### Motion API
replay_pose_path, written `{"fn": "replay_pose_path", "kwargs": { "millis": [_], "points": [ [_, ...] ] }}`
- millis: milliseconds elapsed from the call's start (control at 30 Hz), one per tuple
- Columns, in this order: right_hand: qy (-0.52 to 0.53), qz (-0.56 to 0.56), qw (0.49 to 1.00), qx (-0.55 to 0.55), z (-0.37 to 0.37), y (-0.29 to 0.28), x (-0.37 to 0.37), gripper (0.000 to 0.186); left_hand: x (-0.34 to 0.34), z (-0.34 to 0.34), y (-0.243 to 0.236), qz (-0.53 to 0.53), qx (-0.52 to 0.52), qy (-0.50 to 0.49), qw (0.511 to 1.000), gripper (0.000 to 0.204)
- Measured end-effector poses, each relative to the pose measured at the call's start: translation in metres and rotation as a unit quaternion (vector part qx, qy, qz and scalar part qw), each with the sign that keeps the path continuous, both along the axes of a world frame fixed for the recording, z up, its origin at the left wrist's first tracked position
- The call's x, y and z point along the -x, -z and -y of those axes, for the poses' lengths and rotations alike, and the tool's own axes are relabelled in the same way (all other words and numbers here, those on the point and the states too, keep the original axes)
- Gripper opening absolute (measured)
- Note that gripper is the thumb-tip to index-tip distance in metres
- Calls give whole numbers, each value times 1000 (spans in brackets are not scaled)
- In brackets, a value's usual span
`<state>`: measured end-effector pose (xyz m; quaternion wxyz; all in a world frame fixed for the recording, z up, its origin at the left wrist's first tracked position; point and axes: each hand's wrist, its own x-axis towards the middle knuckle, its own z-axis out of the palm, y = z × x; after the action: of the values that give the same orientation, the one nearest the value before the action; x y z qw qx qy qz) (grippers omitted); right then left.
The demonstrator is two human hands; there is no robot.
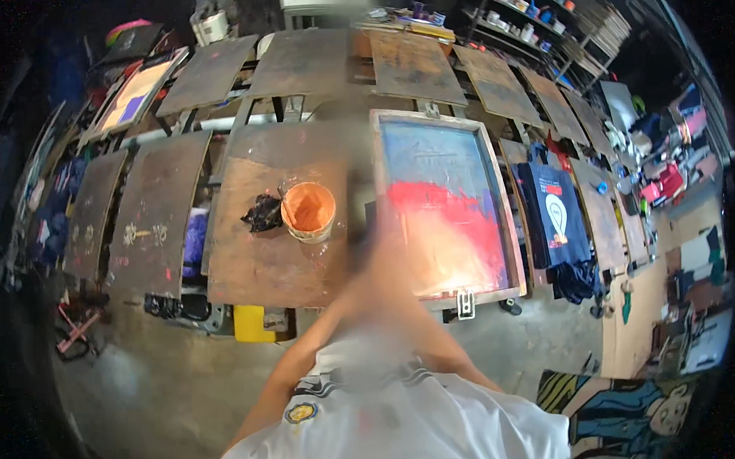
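The table (pixel 152 213) in front of you consists of flat brown boards set in two rows. One brown board (pixel 260 270) in the near row lies directly ahead of you, slightly to your left. To its right, the framed screen (pixel 509 224) lies flat, its long sides running away from you. Its mesh is blue-grey at the far end; red ink (pixel 444 207) spreads across the middle and fades to pale orange toward you. Farther right, a dark blue fabric piece (pixel 555 211) with a white bulb-shaped print lies over another board and hangs past its near edge.

Your forearms converge over the near edge of the table. Your hands (pixel 370 250) are close together at the left side of the framed screen, between it and the tub. A blurred band covers them; you cannot tell whether they are wide, narrow or holding anything, or whether they touch the frame.

The tub (pixel 309 234), orange inside, stands on the board to the left of your hands. A crumpled black piece (pixel 263 213) lies just beside its left side. A metal clamp (pixel 466 304) sits at the near edge of the framed screen.
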<state>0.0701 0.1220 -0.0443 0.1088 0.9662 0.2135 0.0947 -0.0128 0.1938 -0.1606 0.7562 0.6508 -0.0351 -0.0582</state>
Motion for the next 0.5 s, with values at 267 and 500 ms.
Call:
{"fn": "replay_pose_path", "kwargs": {
  "millis": [267, 500],
  "points": [
    [-22, 5, 986, 165, -2, -11, -13, 45, 7, 2, -16, -64, -6, -9, 998, 42],
    [-56, -141, 963, -224, 49, 48, -10, 61, -7, 11, -15, -68, 0, -54, 996, 40]
  ]
}}
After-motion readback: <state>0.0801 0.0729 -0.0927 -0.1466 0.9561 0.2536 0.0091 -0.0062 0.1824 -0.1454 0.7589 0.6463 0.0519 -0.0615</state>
